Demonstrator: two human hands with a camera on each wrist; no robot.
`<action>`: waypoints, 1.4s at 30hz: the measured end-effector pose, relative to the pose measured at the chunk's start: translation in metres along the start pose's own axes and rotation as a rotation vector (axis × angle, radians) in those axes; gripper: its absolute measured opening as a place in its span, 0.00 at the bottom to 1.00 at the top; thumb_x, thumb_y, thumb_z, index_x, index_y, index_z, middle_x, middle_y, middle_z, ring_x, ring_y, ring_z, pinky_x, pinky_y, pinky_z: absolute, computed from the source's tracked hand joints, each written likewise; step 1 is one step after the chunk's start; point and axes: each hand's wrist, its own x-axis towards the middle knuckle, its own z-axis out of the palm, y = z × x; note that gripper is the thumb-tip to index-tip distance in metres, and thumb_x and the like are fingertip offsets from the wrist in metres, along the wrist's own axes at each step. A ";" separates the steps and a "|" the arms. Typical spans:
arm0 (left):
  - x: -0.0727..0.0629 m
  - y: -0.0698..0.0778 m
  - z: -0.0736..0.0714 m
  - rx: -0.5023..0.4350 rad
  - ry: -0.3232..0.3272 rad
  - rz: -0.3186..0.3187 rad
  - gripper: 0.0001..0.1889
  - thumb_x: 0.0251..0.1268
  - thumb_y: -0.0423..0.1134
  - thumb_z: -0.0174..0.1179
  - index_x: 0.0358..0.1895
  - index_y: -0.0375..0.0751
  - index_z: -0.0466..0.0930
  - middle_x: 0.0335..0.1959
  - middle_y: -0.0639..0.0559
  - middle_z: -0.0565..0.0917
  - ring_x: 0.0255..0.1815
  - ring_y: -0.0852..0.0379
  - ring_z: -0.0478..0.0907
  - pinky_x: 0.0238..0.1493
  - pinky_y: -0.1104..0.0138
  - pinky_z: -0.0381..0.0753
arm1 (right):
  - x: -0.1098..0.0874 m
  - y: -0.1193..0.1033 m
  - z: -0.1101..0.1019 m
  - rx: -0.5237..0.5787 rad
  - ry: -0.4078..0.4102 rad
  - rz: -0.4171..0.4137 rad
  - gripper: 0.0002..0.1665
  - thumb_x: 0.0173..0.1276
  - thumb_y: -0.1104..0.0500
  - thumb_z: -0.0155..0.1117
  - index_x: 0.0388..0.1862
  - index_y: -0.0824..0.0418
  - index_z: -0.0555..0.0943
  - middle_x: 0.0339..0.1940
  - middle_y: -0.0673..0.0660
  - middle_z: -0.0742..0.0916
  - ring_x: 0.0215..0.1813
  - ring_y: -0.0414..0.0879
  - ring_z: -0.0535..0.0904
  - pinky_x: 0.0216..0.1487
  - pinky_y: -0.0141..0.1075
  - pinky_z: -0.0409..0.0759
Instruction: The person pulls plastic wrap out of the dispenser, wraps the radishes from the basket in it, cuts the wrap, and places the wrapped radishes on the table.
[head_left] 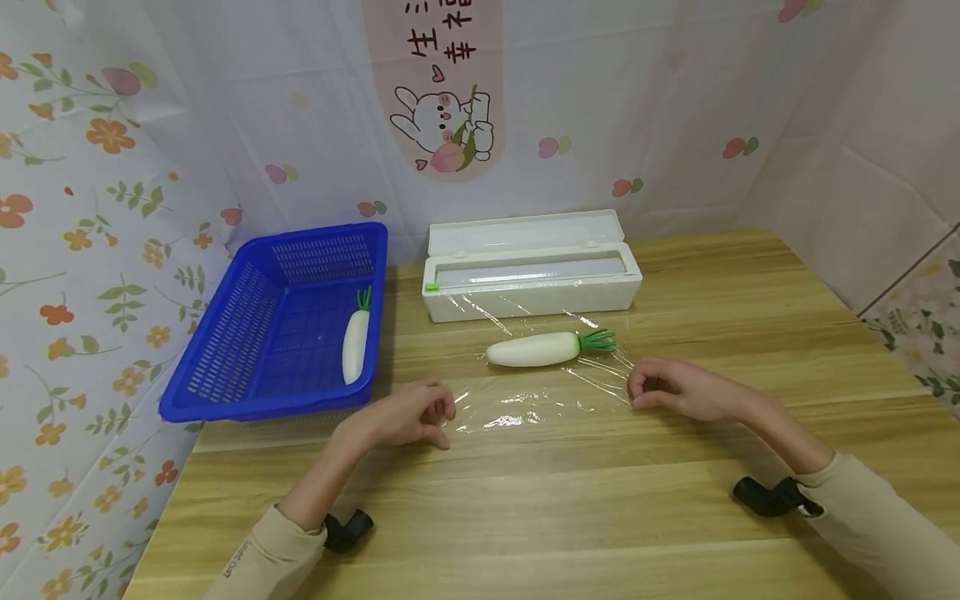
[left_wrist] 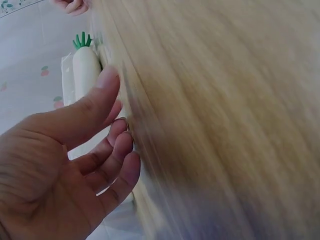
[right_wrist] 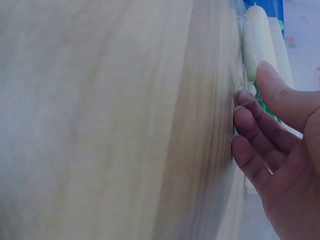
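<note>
A white radish [head_left: 534, 349] with green stalks lies on a sheet of clear cling film [head_left: 517, 408] spread on the table. My left hand [head_left: 411, 414] is at the film's left edge, its thumb apart from loosely bent fingers [left_wrist: 123, 150]. On the other side, my right hand [head_left: 686, 389] touches the film's right edge. Film bunches at the index fingertip in the right wrist view, with the thumb held away from it. Behind the radish stands a white cling film box [head_left: 536, 298], lid raised, a roll [head_left: 532, 272] inside and film running out over its front.
A blue plastic basket [head_left: 262, 408] stands at the left, holding a second white radish [head_left: 356, 347]. A green slider [head_left: 431, 287] sits at the box's left end. The wooden table [head_left: 480, 517] meets patterned cloth at the back and left.
</note>
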 end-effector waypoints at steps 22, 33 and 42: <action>0.005 -0.003 -0.001 -0.010 0.183 0.058 0.03 0.72 0.26 0.58 0.39 0.36 0.75 0.32 0.50 0.80 0.34 0.60 0.74 0.38 0.65 0.78 | 0.002 -0.004 -0.002 0.024 0.089 0.071 0.03 0.75 0.60 0.62 0.39 0.57 0.78 0.37 0.47 0.84 0.40 0.39 0.78 0.42 0.31 0.77; 0.007 0.001 -0.009 -0.002 0.427 0.107 0.03 0.70 0.25 0.57 0.41 0.32 0.81 0.33 0.49 0.79 0.32 0.59 0.72 0.34 0.67 0.75 | 0.006 -0.011 -0.010 -0.046 0.312 0.040 0.09 0.70 0.71 0.64 0.38 0.56 0.80 0.31 0.51 0.83 0.31 0.39 0.76 0.30 0.30 0.76; 0.015 0.002 -0.008 -0.019 0.575 0.124 0.03 0.71 0.28 0.59 0.40 0.30 0.80 0.34 0.48 0.78 0.34 0.55 0.74 0.36 0.66 0.76 | 0.013 -0.011 -0.020 -0.087 0.412 0.054 0.06 0.72 0.71 0.62 0.37 0.61 0.78 0.27 0.56 0.81 0.26 0.43 0.76 0.27 0.30 0.75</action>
